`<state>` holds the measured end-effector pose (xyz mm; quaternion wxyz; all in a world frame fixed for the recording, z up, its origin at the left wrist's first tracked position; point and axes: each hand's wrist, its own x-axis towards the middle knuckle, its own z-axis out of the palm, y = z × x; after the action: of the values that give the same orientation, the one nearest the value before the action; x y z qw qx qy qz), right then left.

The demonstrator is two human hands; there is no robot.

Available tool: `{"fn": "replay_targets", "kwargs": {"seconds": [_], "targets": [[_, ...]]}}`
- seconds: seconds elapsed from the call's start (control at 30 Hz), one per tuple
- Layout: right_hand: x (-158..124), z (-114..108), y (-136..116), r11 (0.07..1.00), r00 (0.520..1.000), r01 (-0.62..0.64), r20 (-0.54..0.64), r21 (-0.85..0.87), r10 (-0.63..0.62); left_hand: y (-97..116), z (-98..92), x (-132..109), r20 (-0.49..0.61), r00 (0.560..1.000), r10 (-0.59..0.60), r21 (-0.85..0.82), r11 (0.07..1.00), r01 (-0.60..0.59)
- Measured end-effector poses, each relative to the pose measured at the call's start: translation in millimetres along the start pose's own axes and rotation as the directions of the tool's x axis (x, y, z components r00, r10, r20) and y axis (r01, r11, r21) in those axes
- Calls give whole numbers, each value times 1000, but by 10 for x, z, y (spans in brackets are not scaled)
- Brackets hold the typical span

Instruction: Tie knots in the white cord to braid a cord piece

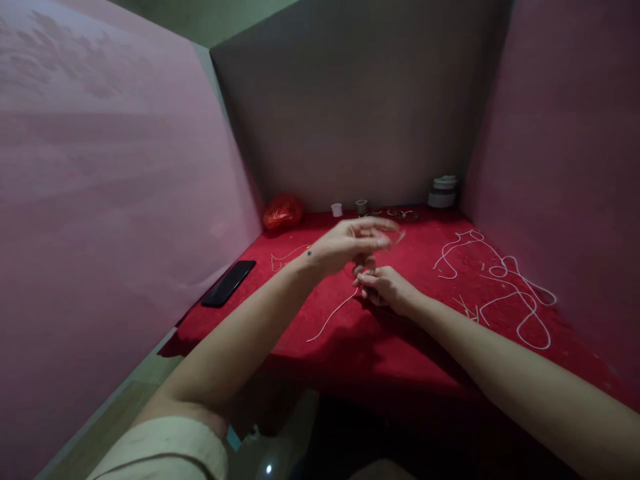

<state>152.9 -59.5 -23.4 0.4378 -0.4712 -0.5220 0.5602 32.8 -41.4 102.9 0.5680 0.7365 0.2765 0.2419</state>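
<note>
My right hand (389,288) is closed in a pinch above the red cloth, with a thin white cord (334,316) coming out from its fingertips. The cord's loose end trails toward the lower left over the cloth. Just above and to the left, my left hand (350,245) is raised with its fingers curved to the right. Its fingertips are smeared by motion. A faint, thin tan streak (401,237) shows beside them, and I cannot tell whether they hold it. The cord inside my right hand is mostly hidden.
Loose white cord (517,293) lies tangled on the right of the red cloth (310,307), near small yellowish strips (467,310). A black phone (229,283) lies at left. Along the back stand a red plastic bag (283,212), a white cup (337,210) and stacked containers (443,192).
</note>
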Motion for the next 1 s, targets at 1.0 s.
{"fn": "replay_targets", "kwargs": {"seconds": [1.0], "targets": [[10,-79,-72,856,963,-240,1,458,269,-746,-920,-576,-130,869,-478,-23,877,479]]}}
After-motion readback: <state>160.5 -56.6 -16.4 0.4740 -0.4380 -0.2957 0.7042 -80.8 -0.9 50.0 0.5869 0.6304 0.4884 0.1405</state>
